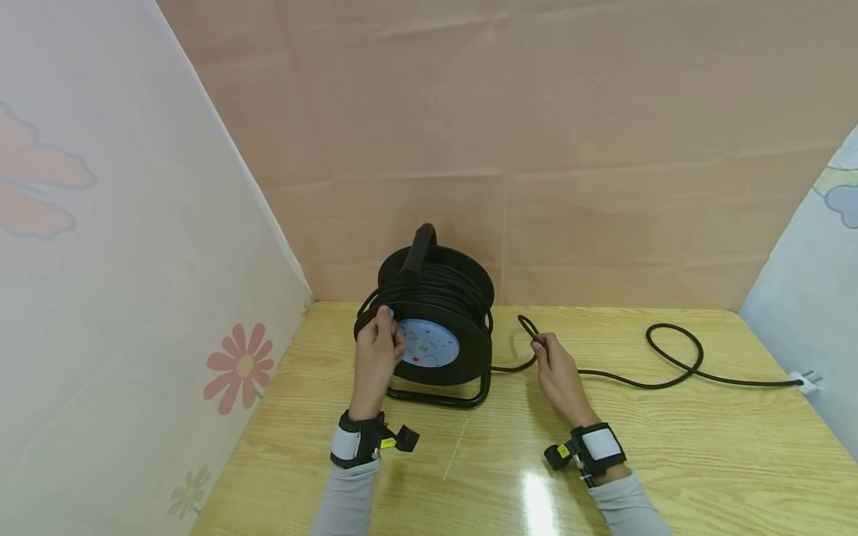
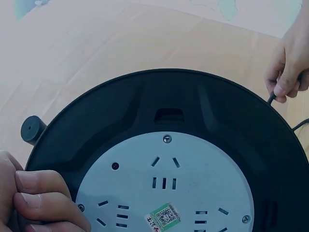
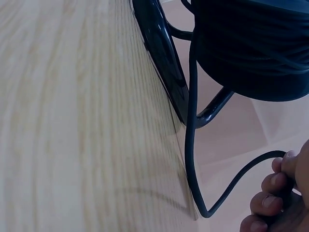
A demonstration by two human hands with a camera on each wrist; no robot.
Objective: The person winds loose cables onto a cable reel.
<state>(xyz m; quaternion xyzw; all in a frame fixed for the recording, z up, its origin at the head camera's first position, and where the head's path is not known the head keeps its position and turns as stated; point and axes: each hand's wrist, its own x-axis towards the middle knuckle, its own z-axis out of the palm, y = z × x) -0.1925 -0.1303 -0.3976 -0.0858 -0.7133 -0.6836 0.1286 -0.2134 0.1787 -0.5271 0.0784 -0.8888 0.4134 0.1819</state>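
Note:
A black cable reel stands on the table, cable wound round its drum and a pale blue socket panel on its front. At the left of that front my left hand curls its fingers round a small bluish winding knob, mostly hidden by the fingers. My right hand, right of the reel, grips the black cable between thumb and curled fingers. A bend of cable rises past the fingertips, while another length lies off to the right.
The white plug lies at the table's right edge, beside a looped stretch of cable. A black carrying handle tops the reel and a tubular stand supports it. Covered walls border the wooden table.

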